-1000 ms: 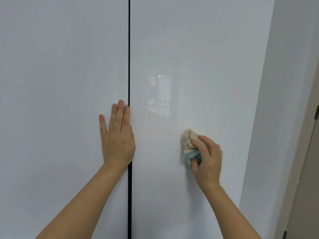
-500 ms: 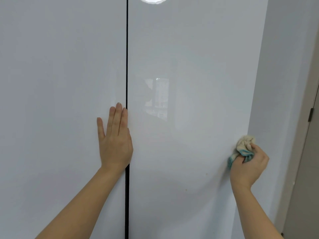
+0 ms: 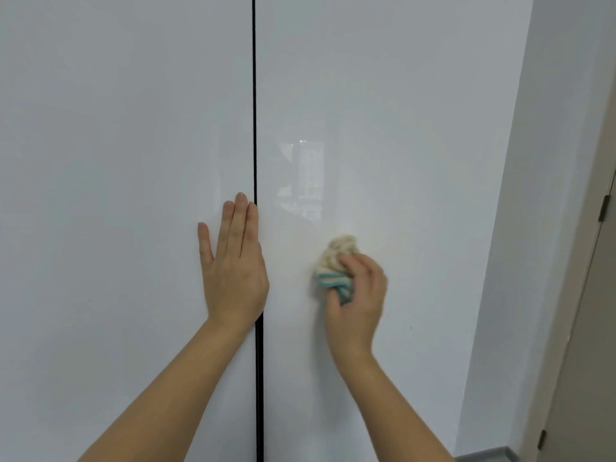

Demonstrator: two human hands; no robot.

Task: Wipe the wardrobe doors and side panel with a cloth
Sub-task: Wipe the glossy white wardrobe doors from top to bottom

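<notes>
Right hand [image 3: 355, 295] clamped on crumpled cream-and-teal cloth [image 3: 335, 265]; left hand [image 3: 233, 265] flat, open. Soft, light; best gripped bunched against glossy white wardrobe door [image 3: 383, 111].

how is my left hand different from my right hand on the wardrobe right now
The left hand is open and flat, fingers straight and pointing up; the right hand is curled in a grip around the bunched cloth. The left hand holds nothing; the right hand holds the cloth to the surface. The left hand lies beside the dark gap, mostly on the left door; the right hand is on the right door. Both reach up from bare forearms at similar height.
</notes>
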